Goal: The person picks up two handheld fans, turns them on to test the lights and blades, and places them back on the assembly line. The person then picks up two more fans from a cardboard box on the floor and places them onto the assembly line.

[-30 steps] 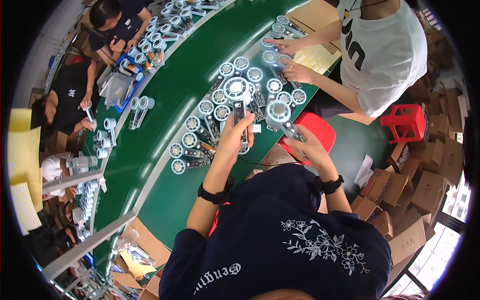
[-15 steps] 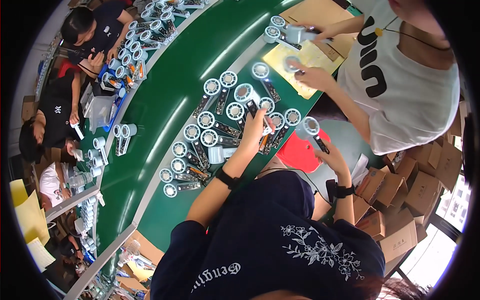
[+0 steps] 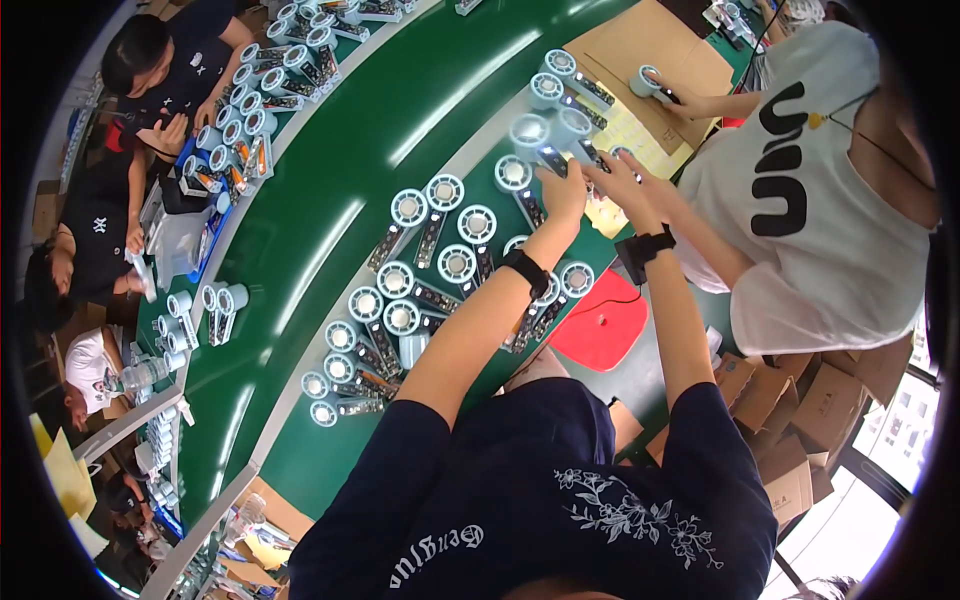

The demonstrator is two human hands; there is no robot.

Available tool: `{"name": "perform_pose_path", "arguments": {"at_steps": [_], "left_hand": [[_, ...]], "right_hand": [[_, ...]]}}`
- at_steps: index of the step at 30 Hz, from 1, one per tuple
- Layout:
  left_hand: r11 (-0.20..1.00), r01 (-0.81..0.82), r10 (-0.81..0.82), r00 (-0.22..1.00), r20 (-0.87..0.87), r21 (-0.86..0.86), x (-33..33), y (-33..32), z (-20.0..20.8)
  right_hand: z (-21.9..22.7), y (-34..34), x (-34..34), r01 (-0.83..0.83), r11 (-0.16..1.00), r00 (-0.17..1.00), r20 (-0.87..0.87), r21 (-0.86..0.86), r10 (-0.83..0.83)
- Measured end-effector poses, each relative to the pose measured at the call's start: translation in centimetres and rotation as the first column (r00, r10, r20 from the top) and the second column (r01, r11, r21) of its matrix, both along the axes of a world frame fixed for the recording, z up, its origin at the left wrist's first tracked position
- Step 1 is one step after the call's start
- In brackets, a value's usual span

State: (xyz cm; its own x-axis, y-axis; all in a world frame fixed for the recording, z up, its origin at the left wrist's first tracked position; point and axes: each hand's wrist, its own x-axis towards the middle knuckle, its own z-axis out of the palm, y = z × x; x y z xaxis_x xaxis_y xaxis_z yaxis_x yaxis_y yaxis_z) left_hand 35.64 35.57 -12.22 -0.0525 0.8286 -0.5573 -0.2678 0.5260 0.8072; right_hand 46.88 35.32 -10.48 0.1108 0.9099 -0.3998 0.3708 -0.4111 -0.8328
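In my left hand (image 3: 562, 200) is a light-blue handheld fan (image 3: 529, 131), gripped by its handle with the round head pointing away from me. My right hand (image 3: 622, 192) is close beside it, its fingers closed round the handle of a second handheld fan (image 3: 572, 124). Both fan heads are slightly blurred and side by side, over the far end of the group on the green table. Nearest to my left hand lies another fan (image 3: 513, 174) with its circuit board exposed in the handle. Several similar fans (image 3: 457, 264) spread toward me, partly hidden by my left forearm.
A co-worker in a white shirt (image 3: 790, 200) sits at the right, one hand on a fan (image 3: 645, 80) over cardboard (image 3: 625, 50). A red stool (image 3: 603, 322) stands below the table edge. Across the green belt (image 3: 330, 210), other people work by piled fans (image 3: 262, 122). Cartons (image 3: 825, 405) are stacked right.
Both my hands have moved away from me, the left up from the group of fans and the right in from over the stool. They are now together. The co-worker's fan has moved onto the cardboard.
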Motion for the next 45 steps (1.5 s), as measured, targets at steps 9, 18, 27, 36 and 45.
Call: {"name": "perform_pose_path", "arguments": {"at_steps": [9, 18, 27, 36, 45], "left_hand": [[0.986, -0.081, 0.059, 0.987, -0.152, -0.145, 0.2, 3.6, -2.2], [0.717, 0.682, -0.647, 0.728, -0.225, 0.145, -8.5, 3.3, 4.2], [0.753, 0.626, -0.576, 0.776, -0.256, 0.204, -25.2, -12.5, 13.5], [0.842, 0.538, -0.363, 0.503, -0.784, -0.044, -33.4, -32.3, 9.0], [0.852, 0.521, -0.238, 0.288, -0.928, -0.057, -32.9, -39.3, -1.2]], "right_hand": [[-6.6, 5.5, -0.7, -0.177, 0.945, 0.971, 0.206, 0.274, 0.122], [-0.3, -6.3, -1.4, -0.092, 0.959, 0.909, 0.415, 0.267, -0.029], [-0.6, -18.7, -7.9, 0.218, 0.967, 0.971, 0.13, -0.13, -0.201], [-4.5, -16.7, -7.0, -0.112, 0.957, 0.786, 0.613, 0.269, -0.08], [-3.4, -10.0, -6.4, 0.024, 0.965, 0.795, 0.58, 0.262, -0.177]]}}
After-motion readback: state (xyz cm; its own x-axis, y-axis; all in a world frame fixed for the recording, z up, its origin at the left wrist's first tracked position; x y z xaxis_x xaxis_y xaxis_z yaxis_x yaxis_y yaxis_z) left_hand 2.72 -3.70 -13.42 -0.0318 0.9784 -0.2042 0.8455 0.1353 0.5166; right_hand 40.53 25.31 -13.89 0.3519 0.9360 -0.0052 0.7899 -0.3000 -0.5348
